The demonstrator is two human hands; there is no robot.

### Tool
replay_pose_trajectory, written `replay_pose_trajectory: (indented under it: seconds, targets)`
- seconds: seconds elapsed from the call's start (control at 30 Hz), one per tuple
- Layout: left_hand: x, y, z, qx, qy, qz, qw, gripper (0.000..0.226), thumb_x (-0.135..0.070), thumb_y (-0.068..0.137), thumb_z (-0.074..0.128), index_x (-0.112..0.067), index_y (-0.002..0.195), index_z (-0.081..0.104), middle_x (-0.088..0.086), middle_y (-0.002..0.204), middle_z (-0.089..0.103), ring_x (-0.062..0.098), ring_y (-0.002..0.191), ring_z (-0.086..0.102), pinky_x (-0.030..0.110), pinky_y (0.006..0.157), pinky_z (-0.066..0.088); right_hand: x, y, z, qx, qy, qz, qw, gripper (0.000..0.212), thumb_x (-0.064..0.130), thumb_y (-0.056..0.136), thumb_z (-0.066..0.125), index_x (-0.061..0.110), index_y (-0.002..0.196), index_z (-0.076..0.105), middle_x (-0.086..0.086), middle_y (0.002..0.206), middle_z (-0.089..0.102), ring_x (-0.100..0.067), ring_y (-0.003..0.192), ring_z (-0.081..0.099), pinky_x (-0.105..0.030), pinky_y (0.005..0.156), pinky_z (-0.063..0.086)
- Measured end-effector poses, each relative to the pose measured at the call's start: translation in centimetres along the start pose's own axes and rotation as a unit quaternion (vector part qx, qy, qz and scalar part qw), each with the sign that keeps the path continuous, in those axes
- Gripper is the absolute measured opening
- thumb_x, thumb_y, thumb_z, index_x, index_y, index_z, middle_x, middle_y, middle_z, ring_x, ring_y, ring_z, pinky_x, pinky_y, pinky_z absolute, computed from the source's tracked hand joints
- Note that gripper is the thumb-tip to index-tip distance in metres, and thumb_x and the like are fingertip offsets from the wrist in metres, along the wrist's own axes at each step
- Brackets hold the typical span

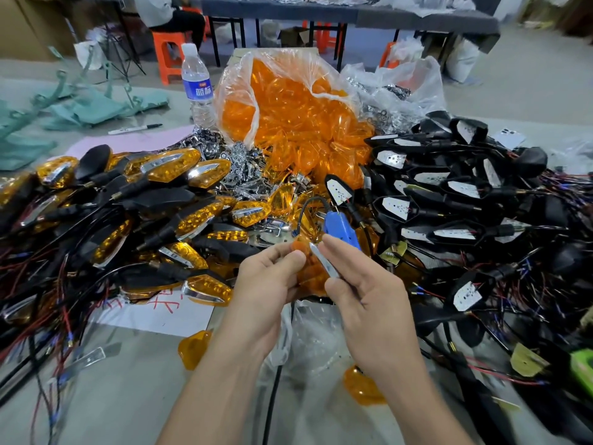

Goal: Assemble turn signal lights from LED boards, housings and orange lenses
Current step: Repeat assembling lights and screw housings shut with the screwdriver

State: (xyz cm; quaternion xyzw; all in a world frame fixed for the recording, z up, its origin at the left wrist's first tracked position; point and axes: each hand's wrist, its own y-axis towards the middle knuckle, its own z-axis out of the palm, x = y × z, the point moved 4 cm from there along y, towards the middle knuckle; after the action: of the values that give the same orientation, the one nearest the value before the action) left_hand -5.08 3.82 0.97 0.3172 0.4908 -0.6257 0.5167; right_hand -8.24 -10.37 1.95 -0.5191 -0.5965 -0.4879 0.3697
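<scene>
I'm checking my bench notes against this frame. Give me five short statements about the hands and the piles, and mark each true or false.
1. The left hand holds an orange lens. True.
2. The right hand holds nothing. False: it pinches a chrome strip.
3. The water bottle lies on its side. False: it stands upright, left of the bag of orange lenses.
4. Finished lights are piled on the left. True.
5. The black housings with LED boards are piled on the right. True.
</scene>
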Motion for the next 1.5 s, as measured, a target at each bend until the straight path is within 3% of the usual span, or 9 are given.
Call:
replay_pose_trajectory:
  seconds: [0.2,0.37,0.57,0.77,0.9,0.97,1.07,1.2,1.5]
  targets:
    - [0.0,0.1,-0.1,-0.019,0.020,0.006,1.000,0.018,-0.002,0.102,0.060,-0.008,0.103,0.077,0.014,0.089,0.080,0.020,0.075,0.079,0.024,0.060,0.060,0.0,0.1,-0.4,0.002,-0.055,0.003,0.998,0.058,-0.002,0.097,0.066,0.043,0.134,0.067,0.036,0.126,0.066,0.014,0.123,0.057,-0.010,0.105,0.045]
    - [-0.1,0.0,-0.6,-0.061,0.059,0.020,0.996,0.018,0.003,0.097,0.063,-0.006,0.098,0.079,0.017,0.083,0.079,0.026,0.071,0.079,0.028,0.056,0.060,0.1,0.1,-0.4,0.029,-0.071,0.030,0.997,0.058,-0.002,0.098,0.064,0.045,0.133,0.066,0.031,0.122,0.070,0.008,0.118,0.064,-0.026,0.107,0.052]
    - [0.1,-0.3,-0.6,-0.102,0.100,0.024,0.989,0.023,0.005,0.095,0.065,-0.012,0.091,0.080,0.013,0.080,0.080,0.029,0.072,0.079,0.035,0.060,0.064,0.0,-0.3,-0.1,0.024,-0.070,0.050,0.996,0.062,-0.001,0.099,0.064,0.058,0.118,0.065,0.017,0.105,0.077,0.008,0.095,0.070,-0.004,0.077,0.050]
    - [0.2,-0.9,-0.8,-0.125,0.025,-0.005,0.992,0.015,0.006,0.094,0.065,-0.002,0.096,0.077,0.017,0.080,0.079,0.028,0.062,0.077,0.028,0.052,0.059,0.1,0.0,-0.6,0.037,-0.037,0.058,0.997,0.058,-0.003,0.100,0.060,0.051,0.118,0.070,0.016,0.093,0.078,0.001,0.087,0.072,-0.008,0.074,0.052]
    - [0.7,-1.4,-0.4,-0.165,0.020,-0.002,0.986,0.032,0.004,0.093,0.068,-0.020,0.074,0.080,0.010,0.079,0.080,0.023,0.069,0.078,0.026,0.053,0.060,0.1,-0.3,-0.4,0.025,-0.050,0.042,0.998,0.061,-0.003,0.099,0.063,0.056,0.116,0.069,0.017,0.093,0.077,0.010,0.070,0.065,-0.004,0.060,0.046]
    - [0.6,-1.8,0.2,-0.181,0.037,0.036,0.982,0.042,0.002,0.091,0.071,-0.028,0.064,0.080,0.002,0.077,0.080,0.019,0.073,0.079,0.028,0.059,0.062,0.4,-0.4,-0.5,0.010,-0.029,0.026,0.999,0.065,-0.006,0.097,0.063,0.057,0.114,0.068,0.025,0.106,0.077,0.012,0.086,0.068,-0.005,0.074,0.050]
    - [0.1,-2.1,1.1,-0.180,0.060,0.090,0.978,0.036,0.002,0.090,0.071,-0.028,0.072,0.080,-0.002,0.076,0.080,0.014,0.070,0.078,0.029,0.062,0.064,0.5,-0.2,-0.8,0.005,0.062,0.028,0.998,0.061,-0.013,0.095,0.063,0.045,0.115,0.072,0.025,0.113,0.075,0.003,0.108,0.071,-0.016,0.093,0.055]
    - [-0.3,-1.8,2.3,-0.135,0.073,0.102,0.983,0.033,0.002,0.090,0.071,-0.025,0.075,0.083,0.002,0.076,0.080,0.018,0.071,0.078,0.031,0.062,0.062,0.4,0.1,-1.5,-0.057,0.147,0.040,0.987,0.051,-0.016,0.089,0.068,0.031,0.105,0.079,0.012,0.100,0.080,-0.003,0.102,0.075,-0.013,0.086,0.056]
    - [-0.2,-1.6,2.3,-0.110,0.051,0.102,0.987,0.023,0.002,0.090,0.072,-0.017,0.088,0.085,0.005,0.080,0.080,0.021,0.076,0.079,0.030,0.066,0.063,1.5,-0.1,-1.3,-0.154,0.001,0.009,0.988,0.038,0.013,0.082,0.086,0.048,0.092,0.077,0.037,0.082,0.072,0.011,0.079,0.071,-0.004,0.072,0.051]
